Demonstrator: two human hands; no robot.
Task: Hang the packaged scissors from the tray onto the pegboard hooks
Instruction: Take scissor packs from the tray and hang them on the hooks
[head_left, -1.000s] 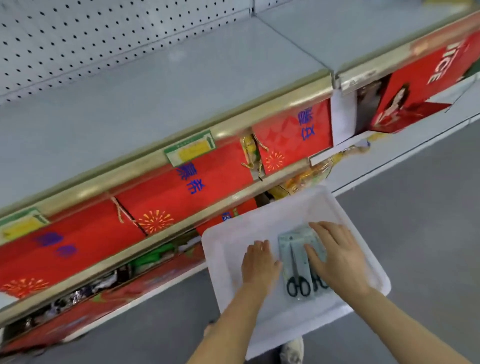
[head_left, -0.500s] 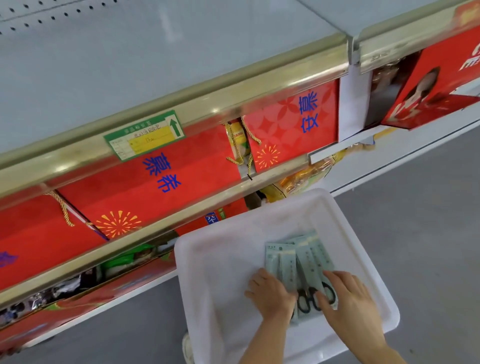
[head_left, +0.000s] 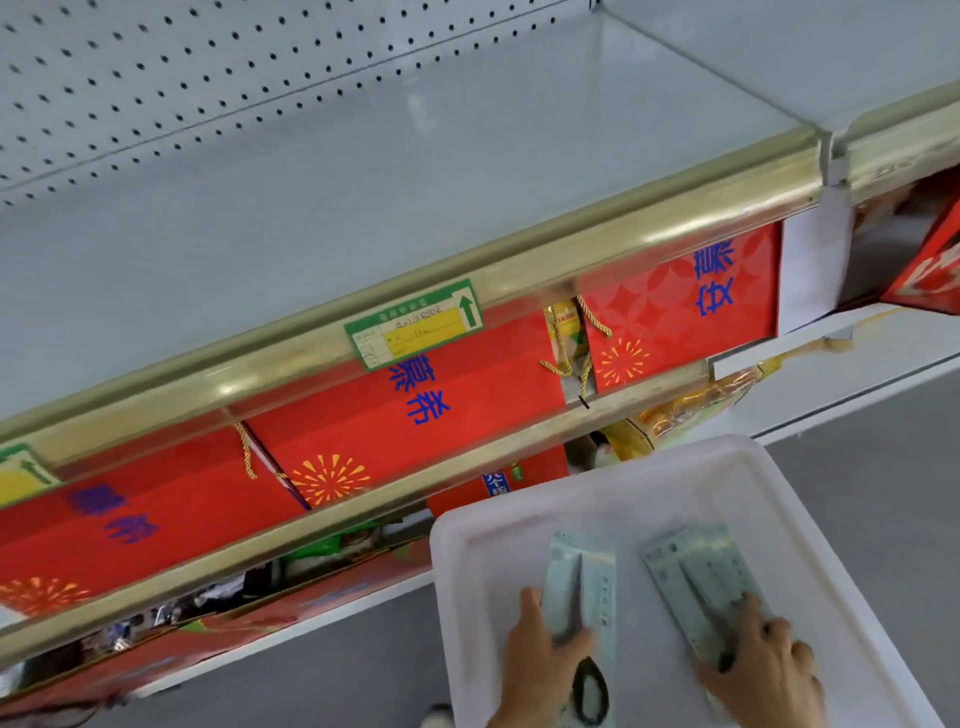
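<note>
Your left hand (head_left: 545, 654) grips one pale green flat carded pack of scissors (head_left: 582, 587) and your right hand (head_left: 763, 665) grips a second pack (head_left: 701, 577), both low over the white plastic tray (head_left: 493, 545). The cards look light, thin and easy to bend. Hold them near the black handles, so the top stays free for the grey perforated pegboard (head_left: 156, 67).

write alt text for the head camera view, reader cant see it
Two bare hands each hold a packaged pair of scissors over a white tray: left hand on one pack, right hand on another. Behind are shelves of red gift boxes and an empty pegboard.
</note>
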